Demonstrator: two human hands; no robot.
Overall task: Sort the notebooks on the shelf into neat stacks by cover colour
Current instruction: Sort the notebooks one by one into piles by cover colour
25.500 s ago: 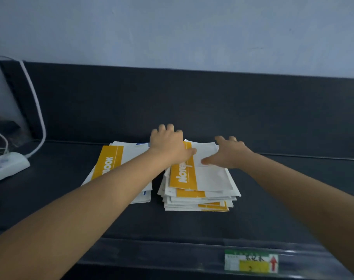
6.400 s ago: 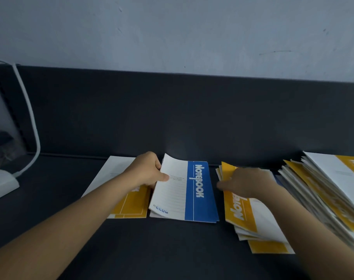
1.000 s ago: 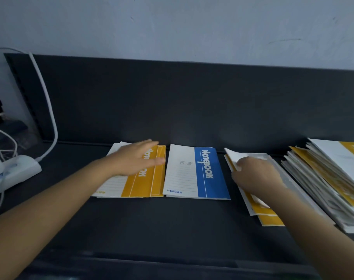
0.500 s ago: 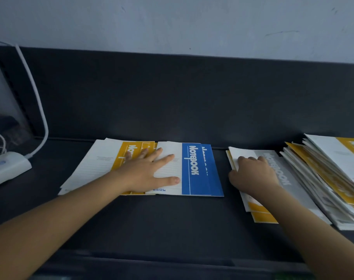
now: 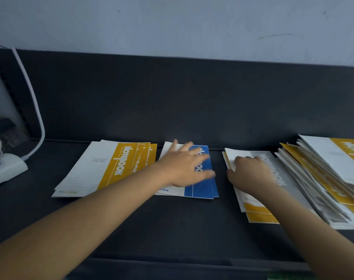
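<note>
**Across the dark shelf, a hand on each of two piles**

At the centre of the frame the left hand [image 5: 184, 168] lies palm down on the blue stack [image 5: 202, 188]. Its fingers are straight and spread, pressing the top cover and gripping nothing. The fingers are blurred, so I can't make out more than that. At least two blue covers show at the stack's right edge, nearly square with each other.

Just left of it, close but apart, sits the yellow stack [image 5: 115, 166]. It is fanned, with three yellow bands stepping off to the right, and nothing touches it.

Right of centre the right hand [image 5: 250, 174] rests on the grey notebook [image 5: 281, 168], knuckles up and fingers curled at the notebook's left edge. From where I stand I cannot tell whether it has hold of the cover or only rests there. The grey notebook tops a small pile, and yellow covers [image 5: 259, 215] stick out from under its near end.

Against the right edge of the frame a big pile [image 5: 333, 178] leans in loose, slanted layers of white and yellow, with a yellow-banded notebook on top. It lies just beside the grey notebook.

All of it rests on the shelf [image 5: 172, 219], which is dark with a dark back panel [image 5: 172, 98] and a pale wall [image 5: 172, 23] above. At the left edge sits a white power strip [image 5: 4, 168], well apart from the notebooks, and its cable [image 5: 37, 110] curves up toward the upper left.
</note>
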